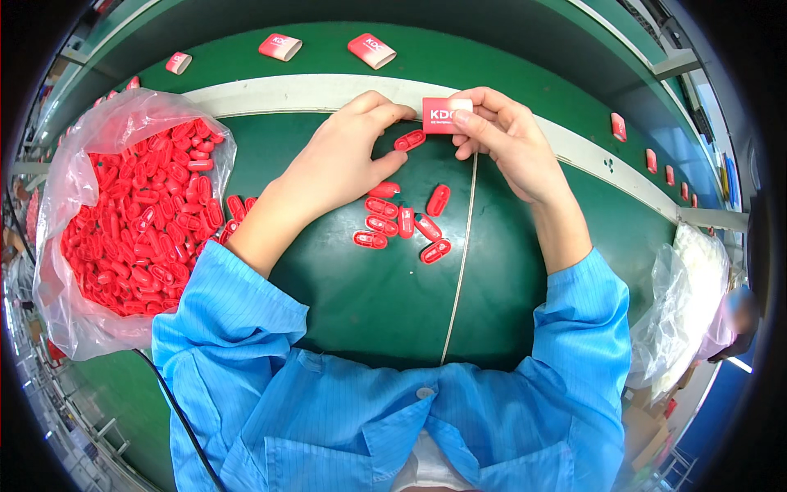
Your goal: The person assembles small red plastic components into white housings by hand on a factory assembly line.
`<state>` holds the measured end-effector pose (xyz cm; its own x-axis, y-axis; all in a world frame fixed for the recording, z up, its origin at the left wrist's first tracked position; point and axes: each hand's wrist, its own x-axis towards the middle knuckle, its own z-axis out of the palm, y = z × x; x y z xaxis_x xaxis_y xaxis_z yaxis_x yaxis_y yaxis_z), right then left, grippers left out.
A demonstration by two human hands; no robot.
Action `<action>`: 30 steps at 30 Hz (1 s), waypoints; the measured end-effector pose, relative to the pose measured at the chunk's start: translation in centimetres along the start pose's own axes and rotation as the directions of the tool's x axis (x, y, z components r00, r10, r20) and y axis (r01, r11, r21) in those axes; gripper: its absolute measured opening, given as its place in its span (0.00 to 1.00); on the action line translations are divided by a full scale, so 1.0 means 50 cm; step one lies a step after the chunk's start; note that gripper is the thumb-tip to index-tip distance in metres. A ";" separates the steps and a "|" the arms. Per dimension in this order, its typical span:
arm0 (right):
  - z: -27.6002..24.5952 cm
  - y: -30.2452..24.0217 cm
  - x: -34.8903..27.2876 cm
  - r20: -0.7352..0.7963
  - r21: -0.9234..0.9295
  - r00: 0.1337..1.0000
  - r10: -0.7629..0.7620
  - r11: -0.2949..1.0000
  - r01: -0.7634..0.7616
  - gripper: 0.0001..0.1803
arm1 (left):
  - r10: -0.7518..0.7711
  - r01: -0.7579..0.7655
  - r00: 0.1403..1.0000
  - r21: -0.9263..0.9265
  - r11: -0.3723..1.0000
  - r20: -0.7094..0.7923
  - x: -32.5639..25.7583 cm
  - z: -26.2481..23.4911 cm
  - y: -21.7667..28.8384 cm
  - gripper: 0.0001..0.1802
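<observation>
My right hand (504,139) pinches a small red-and-white flat sleeve (438,116) between thumb and fingers, its printed face toward me. Just left of it, my left hand (344,143) is open, with thumb and forefinger apart around a red oval cap (410,140). That cap lies hollow side up near the thumb tip; whether the thumb touches it is unclear. Below the hands, several loose red caps (381,225) are scattered on the green work surface (369,303), some hollow side up and others turned over.
A clear plastic bag (61,238) heaped with red caps (135,238) stands on the left. Beyond a pale curved rail (287,93), several red-and-white sleeves (372,51) lie spaced along a green strip. Another plastic bag (684,295) with whitish contents is at the right.
</observation>
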<state>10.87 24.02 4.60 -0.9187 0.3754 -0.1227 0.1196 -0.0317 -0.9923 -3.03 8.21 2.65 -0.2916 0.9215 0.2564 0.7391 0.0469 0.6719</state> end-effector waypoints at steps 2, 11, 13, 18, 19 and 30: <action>-0.007 0.024 0.010 -0.001 0.021 1.000 -0.014 1.000 0.014 0.13 | -0.009 0.009 1.000 -0.011 1.000 0.019 0.003 -0.002 -0.006 0.14; 0.002 0.034 0.007 0.001 0.114 1.000 -0.011 0.993 0.010 0.14 | -0.289 0.283 0.957 -0.333 0.900 0.031 0.011 -0.011 0.029 0.10; 0.003 0.032 0.001 0.027 0.157 1.000 -0.009 0.988 0.005 0.15 | -0.311 0.285 0.949 -0.564 0.775 0.052 0.015 -0.004 0.010 0.10; 0.012 0.026 -0.004 -0.009 0.204 1.000 0.004 0.979 -0.002 0.14 | -0.357 0.244 0.931 -0.864 0.440 0.081 0.019 0.004 -0.004 0.13; 0.015 0.026 -0.005 -0.003 0.176 1.000 -0.008 0.984 0.008 0.14 | -0.359 0.249 0.929 -0.864 0.437 0.086 0.017 0.005 -0.002 0.13; 0.011 0.028 -0.006 -0.006 0.123 0.999 -0.038 0.992 0.038 0.14 | -0.334 0.298 0.937 -0.728 0.617 0.101 0.014 0.007 -0.003 0.12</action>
<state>11.08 23.35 3.24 -0.9203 0.3818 -0.0850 0.0372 -0.1310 -0.9907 -3.14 8.98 2.50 -0.4590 0.8868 -0.0539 -0.0727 0.0230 0.9971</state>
